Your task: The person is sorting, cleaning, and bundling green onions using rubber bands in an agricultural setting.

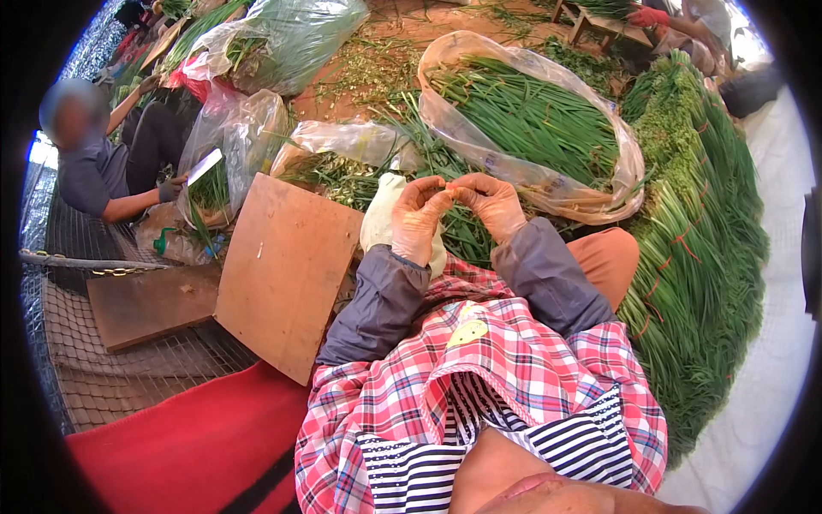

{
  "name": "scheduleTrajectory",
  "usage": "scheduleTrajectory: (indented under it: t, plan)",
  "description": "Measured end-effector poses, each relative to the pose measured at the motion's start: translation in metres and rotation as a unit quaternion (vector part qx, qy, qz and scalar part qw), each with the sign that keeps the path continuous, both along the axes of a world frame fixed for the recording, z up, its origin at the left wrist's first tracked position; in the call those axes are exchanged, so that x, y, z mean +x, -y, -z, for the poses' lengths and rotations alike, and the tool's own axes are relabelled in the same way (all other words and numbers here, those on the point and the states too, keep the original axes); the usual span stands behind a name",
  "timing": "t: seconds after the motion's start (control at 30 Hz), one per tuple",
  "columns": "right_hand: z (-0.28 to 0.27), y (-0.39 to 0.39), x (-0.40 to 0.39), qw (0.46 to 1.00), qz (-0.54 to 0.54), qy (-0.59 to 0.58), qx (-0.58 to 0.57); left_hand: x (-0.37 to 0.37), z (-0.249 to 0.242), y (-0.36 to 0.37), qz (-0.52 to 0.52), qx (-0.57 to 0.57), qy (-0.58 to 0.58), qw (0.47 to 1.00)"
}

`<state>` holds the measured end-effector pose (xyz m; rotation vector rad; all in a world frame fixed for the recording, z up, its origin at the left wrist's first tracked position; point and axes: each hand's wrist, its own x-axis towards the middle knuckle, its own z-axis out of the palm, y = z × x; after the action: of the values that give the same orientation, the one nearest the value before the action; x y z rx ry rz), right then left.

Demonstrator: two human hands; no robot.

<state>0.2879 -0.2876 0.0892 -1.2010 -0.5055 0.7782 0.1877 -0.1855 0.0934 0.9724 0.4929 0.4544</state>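
My left hand (pixel 417 219) and my right hand (pixel 492 206) meet in front of my chest, thumbs and fingers pinched together tip to tip. A small orange bit shows at the fingertips, too small to name. Just behind my left hand lies a pale cream cloth-like piece (pixel 381 214). Below and beyond my hands are loose green stalks (pixel 467 236). Past my right hand sits a large clear plastic bag (pixel 629 176), rolled open, full of long green stalks (pixel 531 116).
To my right rises a long pile of green bundles (pixel 698 248) tied with red bands. A brown board (pixel 287 270) leans at my left, another board (pixel 154 304) beyond it. A co-worker (pixel 103 158) sits at far left holding a blade-like white object (pixel 205 166).
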Motion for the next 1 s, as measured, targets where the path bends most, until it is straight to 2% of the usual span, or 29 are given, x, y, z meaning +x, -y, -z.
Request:
scheduleTrajectory:
  t: [0.07,0.1,0.17,0.27,0.4,0.5,0.6,0.77,0.87,0.97,1.0]
  plan:
    - [-0.003,-0.003,0.000,0.998,0.016,-0.049,0.020,0.001,0.001,0.003,-0.001,0.034,0.003,0.999]
    - [-0.004,-0.004,0.000,0.997,0.024,-0.074,0.030,0.000,0.001,0.004,0.021,0.012,-0.010,1.000]
    - [0.003,-0.006,0.000,0.998,0.017,-0.041,0.048,-0.001,0.000,0.005,0.062,-0.032,-0.033,0.997]
    - [0.003,-0.005,0.000,0.998,0.004,-0.043,0.037,-0.005,0.006,0.001,0.111,-0.138,-0.007,0.984]
    - [0.010,-0.009,-0.004,0.997,-0.022,-0.078,0.016,-0.008,0.004,0.006,0.116,-0.127,-0.005,0.985]
    - [0.006,-0.006,-0.003,0.980,-0.054,-0.186,-0.046,-0.009,0.004,0.003,0.136,-0.136,-0.018,0.981]
    - [0.002,-0.008,-0.007,0.975,-0.054,-0.213,0.001,-0.010,0.004,0.003,0.160,-0.160,-0.045,0.973]
    - [-0.002,-0.003,0.003,0.980,-0.077,-0.185,0.003,-0.011,-0.003,-0.004,0.173,-0.188,-0.089,0.963]
    - [0.003,-0.002,0.004,0.982,-0.080,-0.173,0.001,-0.011,0.009,-0.004,0.183,-0.226,-0.090,0.953]
    - [0.005,0.003,0.010,0.982,-0.144,-0.117,0.039,-0.015,0.030,-0.004,0.225,-0.289,0.018,0.930]
    - [0.004,0.004,0.011,0.979,-0.174,-0.088,0.059,-0.015,0.032,-0.004,0.210,-0.287,0.028,0.934]
